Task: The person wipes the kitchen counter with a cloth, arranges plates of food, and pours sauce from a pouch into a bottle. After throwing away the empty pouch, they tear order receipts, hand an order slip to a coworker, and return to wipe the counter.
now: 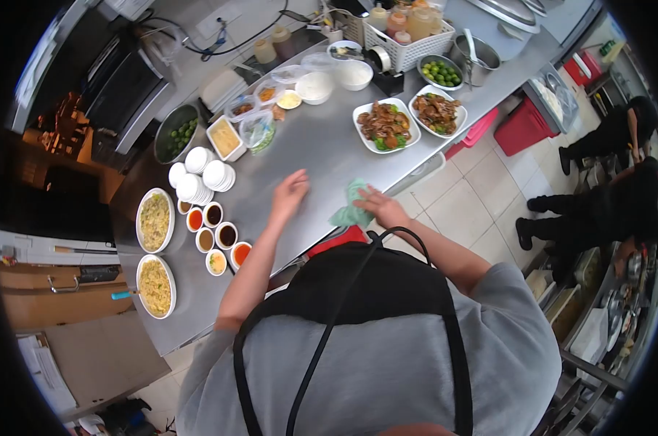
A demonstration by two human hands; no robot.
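My left hand [291, 195] is over the steel table [285, 142], its fingers loosely bent and slightly apart, with nothing visible in them. My right hand [384, 208] grips a light green cloth [354, 203] at the table's front edge. Beyond the right hand stand two white dishes of meat and greens, a square dish [387, 126] and another dish [438, 111] beside it. To the left of my left hand are several small sauce cups [227, 234] and stacks of white lids [196, 187].
Two oval dishes of rice [155, 220] stand at the left end. Along the back are a tub of shredded food [226, 138], plastic bags [258, 131], white bowls [314, 88], a bowl of green citrus [441, 73] and a bottle basket [409, 52]. People in dark clothes [605, 211] stand at right.
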